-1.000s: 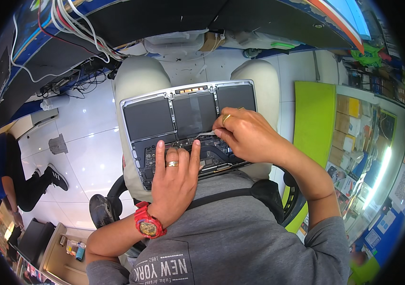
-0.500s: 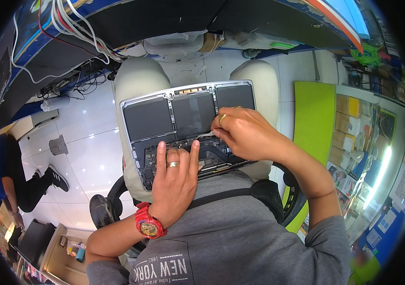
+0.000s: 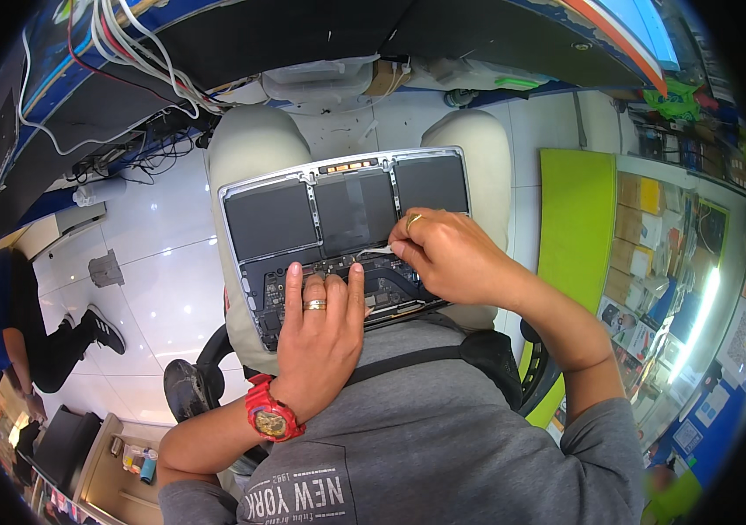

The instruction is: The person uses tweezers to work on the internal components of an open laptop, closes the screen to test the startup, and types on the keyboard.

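An opened laptop (image 3: 270, 220) lies across my lap, its inside facing up. Three dark battery cells (image 3: 355, 213) fill its far half, and the circuit board (image 3: 275, 293) runs along the near half. My left hand (image 3: 320, 319) rests on the board with fingers stretched out and apart, its fingertips touching parts there. My right hand (image 3: 447, 254) pinches pale, thin, curved-tip tweezers (image 3: 376, 251) between thumb and fingers. Their tip reaches the board's far edge, beside the middle battery cell, close to my left fingertips. What the tip touches is too small to make out.
A dark desk (image 3: 303, 35) edge spans the far side, with bundled cables (image 3: 141, 61) at its left. A green panel (image 3: 576, 227) and a glass display case (image 3: 662, 262) stand at right. Another person (image 3: 6, 324) sits at left. A chair armrest (image 3: 543, 372) flanks me.
My right hand has drawn back very slightly, and more of the tweezers shows. The left hand stays on the board, with only a tiny shift.
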`<state>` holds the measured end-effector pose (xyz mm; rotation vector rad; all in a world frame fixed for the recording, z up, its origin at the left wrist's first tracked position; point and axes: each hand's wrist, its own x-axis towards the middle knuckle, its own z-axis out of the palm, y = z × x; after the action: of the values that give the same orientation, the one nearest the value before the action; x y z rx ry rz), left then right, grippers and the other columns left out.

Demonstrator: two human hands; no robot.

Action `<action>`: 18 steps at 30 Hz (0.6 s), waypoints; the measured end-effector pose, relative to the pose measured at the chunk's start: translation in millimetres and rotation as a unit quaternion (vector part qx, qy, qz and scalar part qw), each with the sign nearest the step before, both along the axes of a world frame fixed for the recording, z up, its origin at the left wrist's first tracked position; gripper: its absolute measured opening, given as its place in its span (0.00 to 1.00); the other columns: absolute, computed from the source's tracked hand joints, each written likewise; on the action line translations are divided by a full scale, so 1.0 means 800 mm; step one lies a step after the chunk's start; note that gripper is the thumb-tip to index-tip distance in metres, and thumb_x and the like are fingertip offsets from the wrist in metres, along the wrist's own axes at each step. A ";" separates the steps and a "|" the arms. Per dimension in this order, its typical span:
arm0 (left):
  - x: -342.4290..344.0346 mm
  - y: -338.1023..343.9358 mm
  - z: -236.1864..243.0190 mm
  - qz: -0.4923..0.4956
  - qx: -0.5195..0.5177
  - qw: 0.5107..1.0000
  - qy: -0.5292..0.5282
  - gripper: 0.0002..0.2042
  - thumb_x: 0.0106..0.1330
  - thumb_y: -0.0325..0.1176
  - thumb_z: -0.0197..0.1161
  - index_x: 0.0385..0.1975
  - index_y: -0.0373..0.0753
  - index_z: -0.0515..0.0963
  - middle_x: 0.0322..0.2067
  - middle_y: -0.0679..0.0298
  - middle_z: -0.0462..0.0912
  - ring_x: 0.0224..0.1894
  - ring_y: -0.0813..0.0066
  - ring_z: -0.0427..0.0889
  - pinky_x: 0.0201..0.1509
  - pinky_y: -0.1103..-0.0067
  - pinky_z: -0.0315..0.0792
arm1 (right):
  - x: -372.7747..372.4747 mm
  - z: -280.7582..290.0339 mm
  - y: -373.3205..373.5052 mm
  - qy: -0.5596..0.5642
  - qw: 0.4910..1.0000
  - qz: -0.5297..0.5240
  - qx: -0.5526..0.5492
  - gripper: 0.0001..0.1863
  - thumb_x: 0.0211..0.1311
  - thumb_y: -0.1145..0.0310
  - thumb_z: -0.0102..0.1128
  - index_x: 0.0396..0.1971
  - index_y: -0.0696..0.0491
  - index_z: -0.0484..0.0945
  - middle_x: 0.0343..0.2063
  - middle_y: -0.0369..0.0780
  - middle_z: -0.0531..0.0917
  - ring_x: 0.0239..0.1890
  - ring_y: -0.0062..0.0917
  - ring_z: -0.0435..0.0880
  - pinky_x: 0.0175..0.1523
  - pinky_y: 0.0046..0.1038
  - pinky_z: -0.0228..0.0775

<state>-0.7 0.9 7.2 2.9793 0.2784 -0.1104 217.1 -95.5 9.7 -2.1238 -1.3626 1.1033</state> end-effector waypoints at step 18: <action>0.002 0.000 -0.002 0.012 -0.034 0.999 -0.008 0.26 0.72 0.44 0.62 0.65 0.36 0.78 0.41 0.57 0.77 0.51 0.57 0.78 0.79 0.49 0.57 | -0.004 -0.001 -0.003 0.004 1.000 -0.013 0.001 0.09 0.71 0.71 0.63 0.38 0.62 0.85 0.36 0.49 0.87 0.41 0.47 0.87 0.48 0.43 0.78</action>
<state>1.0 1.0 5.6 2.9072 0.3020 -0.0921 214.2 -97.9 8.6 -2.1276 -1.3276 1.0990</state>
